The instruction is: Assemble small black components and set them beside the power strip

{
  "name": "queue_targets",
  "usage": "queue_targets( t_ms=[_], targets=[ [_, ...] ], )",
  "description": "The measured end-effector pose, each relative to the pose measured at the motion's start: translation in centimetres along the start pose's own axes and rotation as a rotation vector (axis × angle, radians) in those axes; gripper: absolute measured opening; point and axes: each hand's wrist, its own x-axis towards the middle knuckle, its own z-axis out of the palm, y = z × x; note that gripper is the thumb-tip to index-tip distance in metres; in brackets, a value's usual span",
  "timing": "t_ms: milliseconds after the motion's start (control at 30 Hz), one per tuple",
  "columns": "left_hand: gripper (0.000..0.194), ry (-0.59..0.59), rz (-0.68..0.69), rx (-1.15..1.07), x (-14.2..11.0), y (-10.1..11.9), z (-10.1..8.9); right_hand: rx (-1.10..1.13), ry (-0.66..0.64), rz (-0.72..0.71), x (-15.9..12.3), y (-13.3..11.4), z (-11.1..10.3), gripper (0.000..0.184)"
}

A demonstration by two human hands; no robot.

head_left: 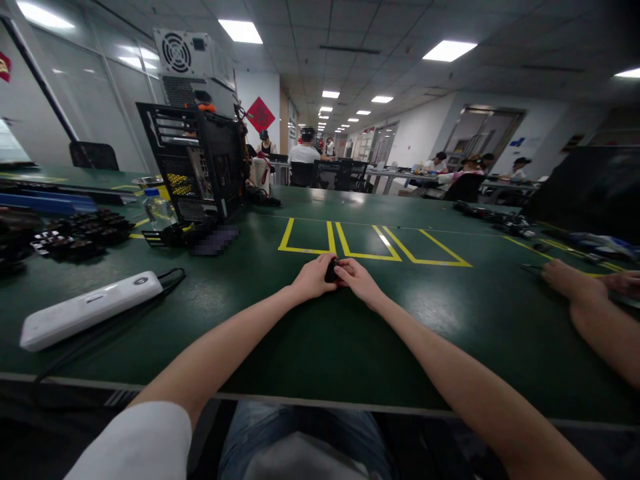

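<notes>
Between my two hands is a small black object (pixel 331 271), mostly covered by fingers, so its kind does not show. My left hand (pixel 315 275) is closed around its left side. From the right, my right hand (pixel 356 277) pinches the same piece with thumb and fingers. Both hands meet over the green table (pixel 310 347), just in front of yellow tape outlines (pixel 367 256) on its surface.
On the left lie a white elongated device (pixel 93 310) with a black cable, a pile of black parts (pixel 85 233), a clear bottle (pixel 159 208) and an open black computer case (pixel 200 160). At the right edge, another person's hands (pixel 573 279) work near cables (pixel 500 219).
</notes>
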Motion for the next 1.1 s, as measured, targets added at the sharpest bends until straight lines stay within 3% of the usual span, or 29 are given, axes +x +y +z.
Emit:
queue_targets(
  t_ms=[133,300,567,900,1100],
  targets=[
    [0.061,-0.022,0.067,-0.004,-1.1,-0.2,-1.0,0.06,-0.07,-0.01,-0.4,0.1,0.2,0.031],
    [0.056,-0.083,0.127,-0.01,-2.5,-0.7,-2.7,-0.03,-0.154,-0.094,-0.7,-0.2,0.9,0.029],
    [0.055,-0.074,0.126,0.077,-2.8,-0.5,-2.8,-0.04,-0.186,-0.185,-1.3,-0.8,1.2,0.029],
    [0.053,-0.022,0.141,0.236,-2.7,-0.3,-3.0,-0.085,-0.07,-0.181,-1.1,-0.8,1.6,0.022],
    [0.053,-0.035,0.192,0.118,-2.6,-0.7,-2.7,-0.11,-0.055,-0.154,-0.9,-0.9,1.5,0.029]
  ],
)
